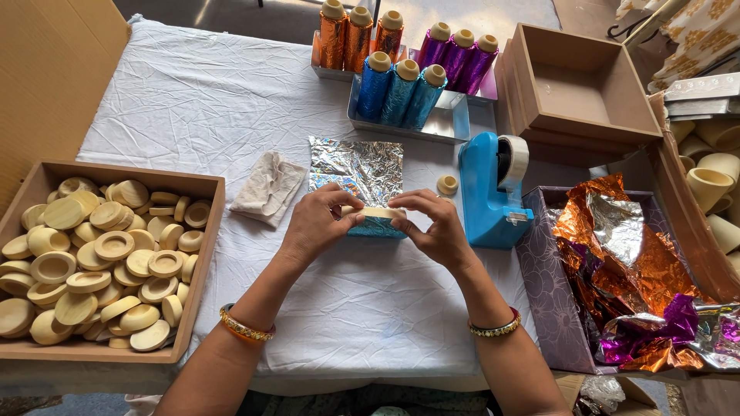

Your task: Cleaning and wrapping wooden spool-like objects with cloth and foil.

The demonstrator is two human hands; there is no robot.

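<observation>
Both hands meet at table centre: left hand [314,223] and right hand [438,228] each pinch one end of a small pale wooden piece [375,213] with blue foil [378,226] under and around its lower side. Fingers closed on it from both ends, thumbs on the near side. The piece lies directly between the hands, long axis left-right, so neither hand is nearer; it sits low over the white-clothed table [354,300]. Just beyond the hands, a crinkled silver foil sheet [357,164] lies flat, a folded cloth [269,187] beyond the left hand. A loose wooden cap [447,185] and blue tape dispenser [491,190] are just beyond the right hand. Left of the left hand, a wooden tray [202,254] full of wooden discs [114,246]. Far beyond, foil-wrapped spools [401,91]. Right of the right hand, a box of crumpled foil [628,266].
</observation>
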